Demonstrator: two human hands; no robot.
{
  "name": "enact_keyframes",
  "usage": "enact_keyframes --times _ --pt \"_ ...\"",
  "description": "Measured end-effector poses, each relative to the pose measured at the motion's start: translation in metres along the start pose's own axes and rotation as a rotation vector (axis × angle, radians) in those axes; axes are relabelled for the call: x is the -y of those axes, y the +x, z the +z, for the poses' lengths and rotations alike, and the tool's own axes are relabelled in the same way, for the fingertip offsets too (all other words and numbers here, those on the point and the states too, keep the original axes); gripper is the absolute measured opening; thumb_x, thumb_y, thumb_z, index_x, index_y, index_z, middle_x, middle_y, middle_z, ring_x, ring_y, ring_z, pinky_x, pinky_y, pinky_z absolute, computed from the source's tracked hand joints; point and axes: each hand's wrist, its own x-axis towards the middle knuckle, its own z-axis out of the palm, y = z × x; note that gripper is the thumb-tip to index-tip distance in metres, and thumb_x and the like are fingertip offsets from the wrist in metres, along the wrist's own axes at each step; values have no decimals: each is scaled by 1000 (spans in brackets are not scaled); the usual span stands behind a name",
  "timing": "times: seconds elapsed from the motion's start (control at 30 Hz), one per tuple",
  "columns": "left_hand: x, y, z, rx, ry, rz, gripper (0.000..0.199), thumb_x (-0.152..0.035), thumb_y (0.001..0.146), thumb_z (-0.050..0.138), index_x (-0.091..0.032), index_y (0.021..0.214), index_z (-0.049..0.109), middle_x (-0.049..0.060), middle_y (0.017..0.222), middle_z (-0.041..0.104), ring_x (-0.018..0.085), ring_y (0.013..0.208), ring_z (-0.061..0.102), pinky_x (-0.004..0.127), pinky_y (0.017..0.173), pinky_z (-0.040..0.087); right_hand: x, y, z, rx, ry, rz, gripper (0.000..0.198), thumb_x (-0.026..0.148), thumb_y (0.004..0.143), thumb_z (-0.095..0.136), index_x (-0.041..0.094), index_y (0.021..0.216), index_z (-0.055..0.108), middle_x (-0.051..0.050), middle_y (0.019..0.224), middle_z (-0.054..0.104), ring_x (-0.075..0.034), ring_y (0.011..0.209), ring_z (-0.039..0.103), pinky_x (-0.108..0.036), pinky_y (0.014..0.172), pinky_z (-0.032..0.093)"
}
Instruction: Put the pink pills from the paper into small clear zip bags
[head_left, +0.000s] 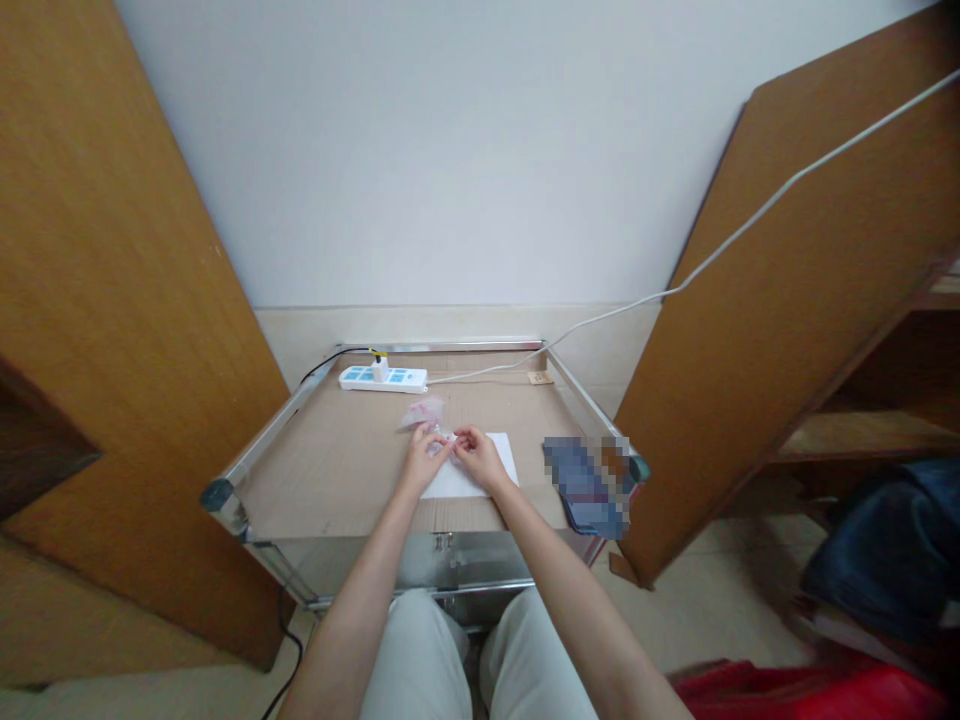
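Observation:
Over a white sheet of paper (495, 478) on the cardboard-covered tabletop, my two hands meet with their fingertips close together. My left hand (421, 458) is closed in a pinch on a small, pale, whitish piece. My right hand (477, 456) pinches at the same spot from the other side. The piece is too small and too covered by the fingers to name. Just beyond my left hand lies a crumpled clear plastic bag (424, 410) with pinkish marks.
A white power strip (360, 378) with a plug in it lies at the back left; its white cable (600, 318) runs up to the right. A dark blurred-out flat item (581, 490) rests at the right edge. Metal rails (277, 435) border the tabletop (330, 470). Wooden panels flank both sides.

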Motion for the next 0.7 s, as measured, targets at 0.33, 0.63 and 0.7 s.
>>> enact_keyframes --times 0.33,0.63,0.7 --pt "-6 -2 0 -5 26 21 5 -19 64 53 -16 61 57 8 110 43 21 108 40 36 89 32 6 -3 0 11 -178 -109 10 15 65 44 18 74 48 3 62 49 -9 56 44 -19 53 36" --pt "-19 -4 -7 -117 247 130 9 -13 58 55 -16 52 49 7 108 46 22 102 42 37 88 32 9 -4 -3 -43 -300 -150 14 9 62 41 18 68 51 4 58 45 -10 55 41 -20 54 33" --pt "-20 -4 -10 -164 297 131 10 -12 57 56 -17 52 49 7 107 46 22 101 41 37 88 32 9 -4 -4 -40 -318 -162 18 8 63 41 18 69 54 2 60 47 -10 56 42 -20 55 34"
